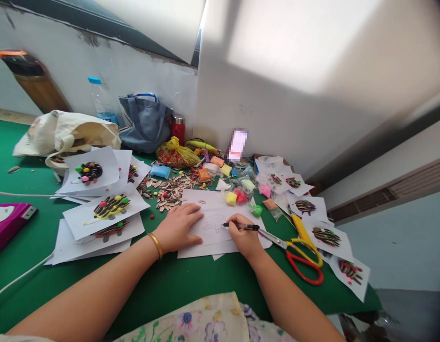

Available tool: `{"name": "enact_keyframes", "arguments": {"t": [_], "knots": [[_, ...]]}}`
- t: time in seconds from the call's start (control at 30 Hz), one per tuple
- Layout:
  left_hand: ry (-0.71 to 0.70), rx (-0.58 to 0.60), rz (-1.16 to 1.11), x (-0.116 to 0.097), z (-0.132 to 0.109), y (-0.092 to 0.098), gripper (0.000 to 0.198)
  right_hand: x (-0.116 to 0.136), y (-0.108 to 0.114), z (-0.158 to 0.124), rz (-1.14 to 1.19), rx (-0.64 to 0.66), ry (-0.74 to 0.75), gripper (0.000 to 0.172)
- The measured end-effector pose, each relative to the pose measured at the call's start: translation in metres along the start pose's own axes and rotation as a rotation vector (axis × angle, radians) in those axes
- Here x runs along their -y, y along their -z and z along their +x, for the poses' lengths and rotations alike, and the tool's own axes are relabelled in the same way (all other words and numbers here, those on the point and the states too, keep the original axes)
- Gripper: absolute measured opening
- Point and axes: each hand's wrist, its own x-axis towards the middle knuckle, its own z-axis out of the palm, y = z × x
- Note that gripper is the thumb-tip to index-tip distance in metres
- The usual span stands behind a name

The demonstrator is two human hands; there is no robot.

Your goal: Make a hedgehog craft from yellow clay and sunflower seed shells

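Observation:
My left hand [180, 229] lies flat with its fingers spread on the left part of a white paper sheet [194, 249]. A gold bangle circles that wrist. My right hand [244, 237] is closed around a black pen [246, 227], whose tip touches the sheet at a faint outline drawing [214, 223] of a small animal. The drawing lies between my two hands. Just right of my right hand are scissors [305, 261] with red and yellow handles. A heap of sunflower seeds [173, 187] sits behind my left hand.
Seed-and-clay hedgehog pictures lie at left [111, 209] and right [326, 236]. Behind the sheet are colored clay packets [230, 198], a yellow bag [175, 154] and a lit phone [238, 145]. A blue bag [145, 123], bottle [104, 107] and purple device [9, 223] are also on the green table [159, 294].

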Motion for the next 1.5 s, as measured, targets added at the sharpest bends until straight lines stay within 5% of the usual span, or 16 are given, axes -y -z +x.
{"name": "enact_keyframes", "arguments": {"t": [0.9, 1.5], "knots": [[-0.007, 0.007, 0.039, 0.0, 0.001, 0.0, 0.07, -0.008, 0.005, 0.006, -0.013, -0.078, -0.009, 0.016], [-0.003, -0.009, 0.037, -0.001, 0.001, 0.0, 0.07, -0.001, 0.0, -0.002, 0.0, 0.022, 0.001, 0.015]]}}
